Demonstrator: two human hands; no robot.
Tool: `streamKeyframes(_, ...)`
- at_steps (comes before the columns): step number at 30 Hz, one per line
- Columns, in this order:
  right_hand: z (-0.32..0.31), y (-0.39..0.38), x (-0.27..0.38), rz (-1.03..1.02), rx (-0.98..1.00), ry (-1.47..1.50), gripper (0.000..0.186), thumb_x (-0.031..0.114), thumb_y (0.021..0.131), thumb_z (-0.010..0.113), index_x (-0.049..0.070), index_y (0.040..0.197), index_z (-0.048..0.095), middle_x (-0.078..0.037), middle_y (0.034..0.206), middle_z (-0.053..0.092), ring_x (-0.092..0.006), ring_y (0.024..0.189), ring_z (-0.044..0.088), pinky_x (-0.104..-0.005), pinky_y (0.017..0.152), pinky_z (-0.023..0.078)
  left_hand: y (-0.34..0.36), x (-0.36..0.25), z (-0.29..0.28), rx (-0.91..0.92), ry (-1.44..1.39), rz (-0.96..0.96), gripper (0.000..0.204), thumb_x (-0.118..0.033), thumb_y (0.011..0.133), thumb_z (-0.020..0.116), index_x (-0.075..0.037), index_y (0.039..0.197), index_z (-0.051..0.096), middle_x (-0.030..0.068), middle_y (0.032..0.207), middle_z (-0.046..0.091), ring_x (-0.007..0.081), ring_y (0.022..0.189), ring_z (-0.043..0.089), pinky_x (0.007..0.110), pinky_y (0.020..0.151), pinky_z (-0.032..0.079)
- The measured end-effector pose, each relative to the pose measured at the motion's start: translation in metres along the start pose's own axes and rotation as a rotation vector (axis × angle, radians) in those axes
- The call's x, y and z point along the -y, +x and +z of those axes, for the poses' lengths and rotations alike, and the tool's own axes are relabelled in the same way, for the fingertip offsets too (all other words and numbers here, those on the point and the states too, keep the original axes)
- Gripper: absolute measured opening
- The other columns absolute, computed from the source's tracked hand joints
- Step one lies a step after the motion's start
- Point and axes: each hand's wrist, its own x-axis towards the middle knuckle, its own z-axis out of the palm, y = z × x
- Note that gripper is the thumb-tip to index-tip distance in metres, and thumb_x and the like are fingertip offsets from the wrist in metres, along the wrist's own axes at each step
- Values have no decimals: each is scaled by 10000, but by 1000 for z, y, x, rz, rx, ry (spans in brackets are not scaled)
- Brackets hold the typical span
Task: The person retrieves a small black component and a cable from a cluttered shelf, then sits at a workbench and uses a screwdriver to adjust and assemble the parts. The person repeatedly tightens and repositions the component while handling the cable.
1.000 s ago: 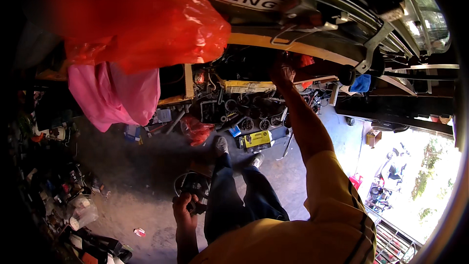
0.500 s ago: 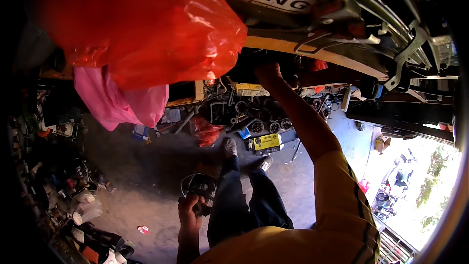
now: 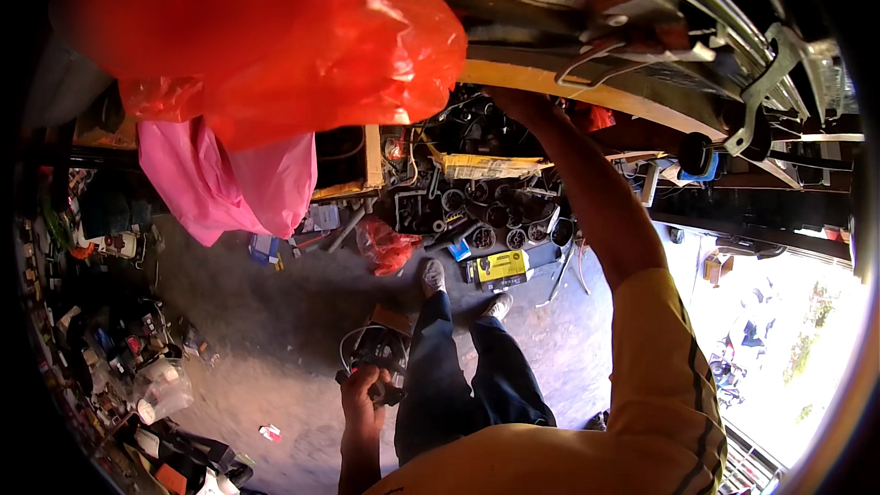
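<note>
My left hand grips a dark part low beside my left leg; a thin loop sticks out from its left side. My right arm stretches up to a cluttered wooden shelf, where my right hand is partly under the orange-brown beam, its fingers hidden in shadow. Below that hand lie dark parts in a yellowish box. Left of it hang a big red plastic bag and a pink bag.
Metal bars and brackets jut out overhead at right. Along the floor ahead are round parts, a red bag and a yellow box. Heaped clutter lines the left; a bright doorway stands at lower right.
My right hand has moved up and leftward, deeper under the beam, with the forearm following. The view has shifted slightly. My left hand stays low with the dark part.
</note>
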Motion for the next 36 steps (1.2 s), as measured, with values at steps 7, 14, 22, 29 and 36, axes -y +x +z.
streamKeyframes(7, 11, -19, -7, 41, 36, -163, 183, 129, 886, 623, 94, 1035, 723, -142, 946, 718, -381, 851, 698, -501, 724, 561, -7, 8, -6, -26, -29, 25, 141, -176, 938, 650, -44, 893, 672, 73, 804, 648, 203, 718, 636, 350, 705, 529)
streamKeyframes(14, 19, -54, 62, 43, 540, 228, 317, 77, 897, 587, 145, 1179, 716, -159, 1084, 739, -369, 973, 729, -487, 803, 600, 2, 10, -9, -13, 29, 29, 161, -200, 959, 653, -48, 907, 645, 98, 820, 645, 231, 736, 631, 379, 739, 538)
streamKeyframes(22, 39, -36, 67, 70, 896, -83, 338, 142, 866, 627, 142, 1187, 734, -200, 1067, 744, -376, 1000, 733, -535, 820, 589, -5, 4, -8, -26, -30, 43, 150, -193, 946, 659, -49, 909, 647, 95, 817, 638, 224, 748, 629, 388, 741, 538)
streamKeyframes(29, 43, -55, 64, 150, 306, -135, 285, 160, 872, 659, 113, 1142, 740, -198, 1095, 741, -370, 997, 727, -549, 821, 563, -5, 9, -15, -58, -58, 41, 169, -194, 943, 658, -37, 881, 662, 89, 821, 638, 213, 754, 627, 364, 726, 537)
streamKeyframes(36, 46, -41, 61, 177, 546, -61, 314, 247, 891, 663, 132, 1179, 711, -190, 1059, 741, -388, 972, 725, -554, 869, 549, 2, 21, -20, -66, -91, 1, 111, -123, 939, 648, -19, 953, 683, 74, 835, 648, 201, 722, 652, 354, 698, 547)
